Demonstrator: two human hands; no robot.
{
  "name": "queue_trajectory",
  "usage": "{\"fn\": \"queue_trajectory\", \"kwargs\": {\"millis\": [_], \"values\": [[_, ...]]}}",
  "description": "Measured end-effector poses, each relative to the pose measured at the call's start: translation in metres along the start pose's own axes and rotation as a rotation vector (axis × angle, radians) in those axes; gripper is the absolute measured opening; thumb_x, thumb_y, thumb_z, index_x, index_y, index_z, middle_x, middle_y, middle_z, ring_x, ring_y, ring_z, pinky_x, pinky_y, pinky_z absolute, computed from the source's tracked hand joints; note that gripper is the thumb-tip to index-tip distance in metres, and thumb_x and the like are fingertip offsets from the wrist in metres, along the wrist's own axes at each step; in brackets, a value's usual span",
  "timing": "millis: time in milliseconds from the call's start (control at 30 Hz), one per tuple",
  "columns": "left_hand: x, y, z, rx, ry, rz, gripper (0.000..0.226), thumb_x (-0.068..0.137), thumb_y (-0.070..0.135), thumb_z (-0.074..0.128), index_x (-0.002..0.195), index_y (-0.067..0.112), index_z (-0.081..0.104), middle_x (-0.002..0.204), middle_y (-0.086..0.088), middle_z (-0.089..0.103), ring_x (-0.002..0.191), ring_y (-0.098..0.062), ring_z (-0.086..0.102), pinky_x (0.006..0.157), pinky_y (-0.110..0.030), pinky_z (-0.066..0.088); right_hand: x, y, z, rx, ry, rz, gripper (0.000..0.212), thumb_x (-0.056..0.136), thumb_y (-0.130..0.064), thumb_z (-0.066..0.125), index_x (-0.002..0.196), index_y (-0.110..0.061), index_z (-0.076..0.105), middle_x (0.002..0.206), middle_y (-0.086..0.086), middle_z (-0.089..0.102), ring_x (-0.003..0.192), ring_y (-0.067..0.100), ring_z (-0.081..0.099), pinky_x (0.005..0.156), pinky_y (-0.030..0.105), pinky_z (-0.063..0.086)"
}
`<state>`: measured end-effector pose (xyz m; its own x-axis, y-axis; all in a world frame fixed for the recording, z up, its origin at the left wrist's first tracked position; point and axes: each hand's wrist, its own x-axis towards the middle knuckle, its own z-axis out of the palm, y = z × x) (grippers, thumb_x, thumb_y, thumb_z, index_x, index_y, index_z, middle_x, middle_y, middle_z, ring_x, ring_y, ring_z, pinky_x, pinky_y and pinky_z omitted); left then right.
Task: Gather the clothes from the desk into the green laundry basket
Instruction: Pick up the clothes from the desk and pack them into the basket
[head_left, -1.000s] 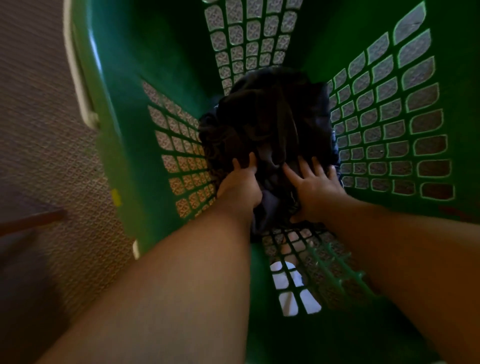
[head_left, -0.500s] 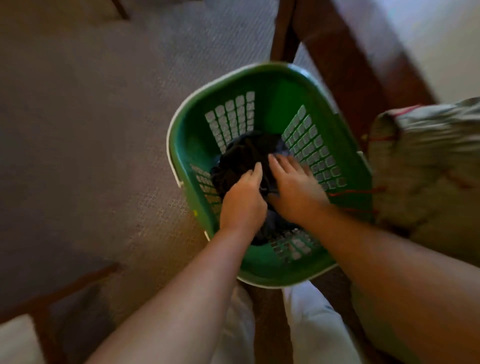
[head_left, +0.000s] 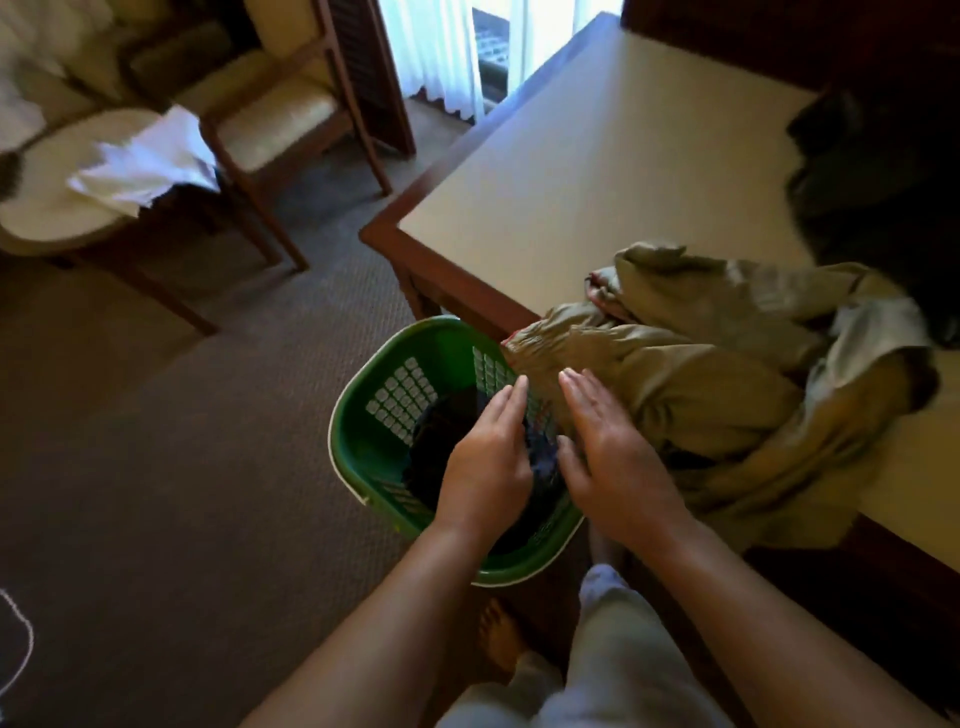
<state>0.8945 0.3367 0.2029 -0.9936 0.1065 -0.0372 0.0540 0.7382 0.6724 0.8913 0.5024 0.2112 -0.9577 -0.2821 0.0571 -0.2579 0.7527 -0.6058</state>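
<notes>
One beige desk (head_left: 597, 171), brown carpet (head_left: 182, 441), wooden armchair (head_left: 280, 114)

Both hands, left (head_left: 485, 462) and right (head_left: 610, 457), have come up off the dark clothes (head_left: 441, 441) in the green basket (head_left: 363, 410), fingers straight now.

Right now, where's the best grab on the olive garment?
Take the bunched end of the olive garment that reaches over the desk edge by the basket. Come from the basket side with the right hand, open beside it; the thick folds there likely give a full handful.
</notes>
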Motion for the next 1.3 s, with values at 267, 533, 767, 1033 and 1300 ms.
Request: {"fn": "queue_trajectory", "kwargs": {"millis": [267,533,767,1033,1300], "values": [[0.056,0.065,0.024,0.102,-0.174,0.038,0.105,0.085,0.071,0.064,0.162,0.044,-0.002,0.172,-0.004,-0.007,0.159,-0.031,0.005,0.118,-0.069,0.026,-0.021,0.028,-0.063,-0.015,0.197,0.133,0.068,0.096,-0.010,0.052,0.159,-0.007,0.028,0.167,0.008,0.025,0.157,0.016,0.012,0.128,0.044,0.013],[0.089,0.085,0.032,0.207,-0.124,0.052,0.039,0.085,0.030,0.074,0.122,0.037,0.063,0.102,0.000,0.057,0.102,-0.029,0.059,0.071,-0.036,0.053,-0.017,0.097,-0.124,-0.522,-0.040,0.581,0.125,0.081,-0.064,0.070,0.151,-0.045,-0.033,0.166,0.004,-0.030,0.151,0.038,-0.030,0.112,0.081,0.000],[0.117,0.133,0.010,0.125,-0.043,0.465,0.041,0.077,0.026,0.079,0.116,0.030,0.072,0.109,0.008,0.068,0.101,-0.019,0.062,0.077,-0.035,0.057,0.020,0.176,-0.121,-0.182,-0.048,0.587,0.080,0.085,-0.041,0.079,0.150,-0.048,0.033,0.169,0.009,0.009,0.151,0.044,0.019,0.121,0.053,0.026],[0.203,0.180,0.063,0.461,-0.542,0.274,0.154,0.060,0.069,0.088,0.141,0.056,-0.042,0.153,0.000,-0.054,0.143,-0.035,-0.045,0.113,-0.070,-0.018,0.022,0.180,-0.171,0.546,0.364,0.430,0.022,0.088,-0.008,0.074,0.094,-0.029,0.072,0.093,-0.010,0.074,0.090,0.005,0.069,0.080,0.025,0.057],[0.240,0.241,0.116,-0.264,-0.200,0.299,0.107,0.066,0.032,0.095,0.153,0.038,0.034,0.136,0.004,0.061,0.113,-0.001,0.063,0.083,-0.011,0.052,0.079,0.198,-0.269,1.145,0.598,0.366,0.053,0.064,0.002,0.053,0.108,-0.020,0.073,0.115,0.000,0.075,0.112,0.017,0.069,0.095,0.031,0.057]]}}
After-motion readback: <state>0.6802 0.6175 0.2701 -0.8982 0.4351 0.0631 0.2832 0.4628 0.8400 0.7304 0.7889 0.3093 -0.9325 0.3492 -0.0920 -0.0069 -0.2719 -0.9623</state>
